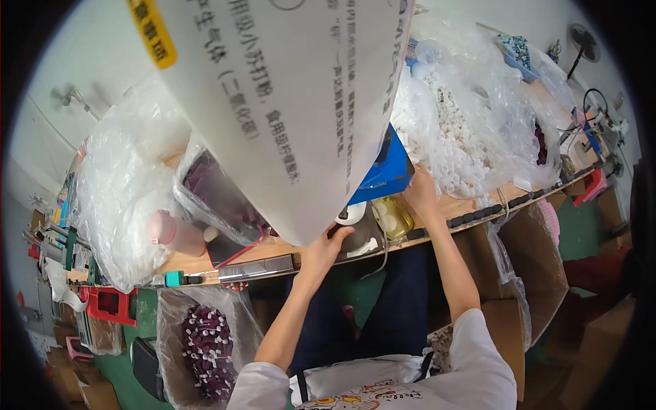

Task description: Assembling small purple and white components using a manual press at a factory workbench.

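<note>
A large white printed sheet (273, 123) with a yellow label hangs close in front, hiding much of the work area. My left hand (322, 254) is at the table's front edge, below the sheet's lower tip. Its thumb points right, and the other fingers are largely hidden. My right hand (420, 193) is beside a blue bin (384, 174), its fingertips out of sight. Whether either hand holds anything does not show. Between them are a white rounded part (352, 214), a dark grey surface and a clear container of yellowish liquid (394, 217).
Small white plastic parts (454, 150) lie heaped in clear film at the right. A pink bottle (171, 232) and a plastic-lined bin (215, 198) stand left. Below the table, a lined box holds dark purple and white parts (208, 348). A cardboard box (526, 273) stands right.
</note>
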Tool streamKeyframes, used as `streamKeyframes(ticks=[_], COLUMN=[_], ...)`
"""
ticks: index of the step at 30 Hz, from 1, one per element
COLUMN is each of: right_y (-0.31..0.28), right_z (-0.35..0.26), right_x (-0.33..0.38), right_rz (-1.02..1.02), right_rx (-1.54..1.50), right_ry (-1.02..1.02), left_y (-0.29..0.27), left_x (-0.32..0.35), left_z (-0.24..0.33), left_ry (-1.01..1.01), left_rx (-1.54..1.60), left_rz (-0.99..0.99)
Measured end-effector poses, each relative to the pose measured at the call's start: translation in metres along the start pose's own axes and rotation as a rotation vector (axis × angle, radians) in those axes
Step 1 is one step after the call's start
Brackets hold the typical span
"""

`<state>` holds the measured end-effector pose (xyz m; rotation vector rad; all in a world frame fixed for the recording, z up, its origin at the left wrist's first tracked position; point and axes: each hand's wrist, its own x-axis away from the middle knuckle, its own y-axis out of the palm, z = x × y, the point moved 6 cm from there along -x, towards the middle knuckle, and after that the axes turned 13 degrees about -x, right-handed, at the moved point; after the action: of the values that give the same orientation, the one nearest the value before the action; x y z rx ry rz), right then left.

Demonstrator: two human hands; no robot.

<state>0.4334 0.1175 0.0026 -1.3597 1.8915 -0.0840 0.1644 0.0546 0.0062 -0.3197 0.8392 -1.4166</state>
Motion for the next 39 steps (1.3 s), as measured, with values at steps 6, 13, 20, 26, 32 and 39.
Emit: streamKeyframes(ticks=[6,13,20,26,32,39], right_y=[0.007,-0.004,0.043,0.05,0.052,0.013], right_z=[0.013,-0.002,-0.054,-0.107,-0.111,-0.089], right_x=[-0.001,0.013,0.055,0.053,0.059,0.041], right_rz=[-0.117,0.032,-0.225,-0.303,-0.192,-0.149], right_rx=[0.12,-0.372,-0.835,-0.613,-0.437,-0.389], right_ry=[-0.006,0.222,0.293,0.292,-0.043,0.1], left_y=[-0.005,0.008,-0.065,-0.22,-0.133,-0.054], left_x=[0.01,0.004,0.01,0.119,0.004,-0.026], left_z=[0.012,-0.009,0.021,-0.104,-0.041,-0.067], left_ry=[0.028,0.001,0.069,-0.32,-0.209,0.079], left_rx=[0.134,0.018,0.07,-1.17,-0.344,-0.719], left_rz=[-0.184,0.049,-0.009,-0.144,0.125,0.034])
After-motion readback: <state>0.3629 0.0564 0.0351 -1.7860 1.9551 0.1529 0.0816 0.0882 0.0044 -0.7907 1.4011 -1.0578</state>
